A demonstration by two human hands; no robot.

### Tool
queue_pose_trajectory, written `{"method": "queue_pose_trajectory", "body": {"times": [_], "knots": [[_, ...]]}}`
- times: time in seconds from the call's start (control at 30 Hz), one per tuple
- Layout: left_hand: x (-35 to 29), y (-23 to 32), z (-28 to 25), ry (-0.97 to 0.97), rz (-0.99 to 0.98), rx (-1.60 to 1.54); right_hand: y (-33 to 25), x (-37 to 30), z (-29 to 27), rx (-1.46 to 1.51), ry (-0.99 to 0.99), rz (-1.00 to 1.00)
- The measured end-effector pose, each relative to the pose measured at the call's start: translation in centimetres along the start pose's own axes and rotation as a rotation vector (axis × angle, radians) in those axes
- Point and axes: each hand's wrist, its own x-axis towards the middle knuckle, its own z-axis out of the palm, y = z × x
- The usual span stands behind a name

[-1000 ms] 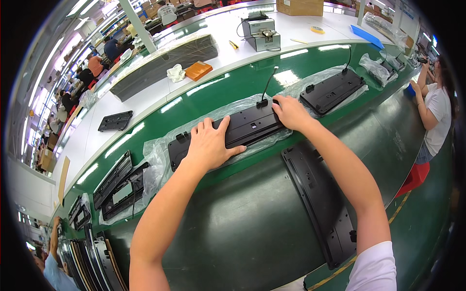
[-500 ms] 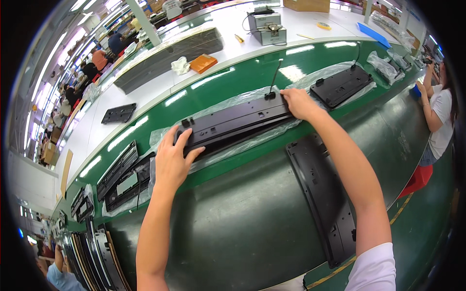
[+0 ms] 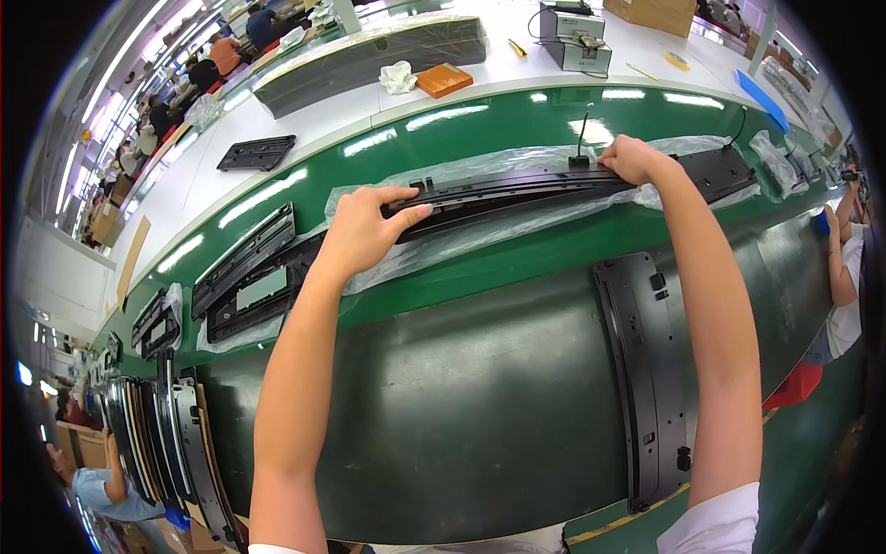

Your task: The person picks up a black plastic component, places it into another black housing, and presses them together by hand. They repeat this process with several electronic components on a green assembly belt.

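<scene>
A glossy green work strip (image 3: pixel 517 102) curves across the room, with a white bench (image 3: pixel 351 115) behind it and a dark front surface (image 3: pixel 461 406) nearer the person. On the strip's middle, over a clear plastic sheet (image 3: pixel 480 247), is a long black panel (image 3: pixel 517 187), tipped so that a long edge faces the camera. The left hand (image 3: pixel 363 229) pinches its left end, thumb and fingers slightly parted with the panel between them. The right hand (image 3: pixel 637 160) grips the right end with bent fingers, just beside an upright black cable (image 3: pixel 584 132). To the right lies another black panel (image 3: pixel 718 174); to the left, black frames (image 3: pixel 254 302). A further dark panel (image 3: pixel 653 379) rests on the front surface beside the right forearm. Farther out, an orange block (image 3: pixel 445 79) and a white crumpled cloth (image 3: pixel 398 78) sit on the bench, and a co-worker in light blue (image 3: pixel 106 489) is near a row of upright panels (image 3: pixel 171 434).
</scene>
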Motion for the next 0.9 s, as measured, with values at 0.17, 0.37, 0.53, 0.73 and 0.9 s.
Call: {"method": "queue_pose_trajectory", "body": {"times": [0.17, 0.37, 0.53, 0.73, 0.9], "knots": [[1.1, 0.9, -1.0, -0.145, -0.09, -0.007, 0.7, 1.3, -0.5, -0.03, -0.068, 0.072], [2.3, 1.1, -1.0, -0.231, -0.121, -0.01, 1.3, 2.1, -0.9, -0.045, -0.12, 0.095], [2.4, 2.3, -0.3, -0.256, -0.149, 0.012, 2.1, 1.8, -1.1, -0.045, -0.114, 0.103], [2.3, 1.2, 1.3, -0.205, -0.051, -0.01, 2.5, 0.9, -0.6, -0.072, -0.047, 0.043], [0.0, 1.0, 4.1, -0.073, 0.093, -0.056, 5.9, 0.3, 2.4, -0.031, 0.21, -0.069]]}}
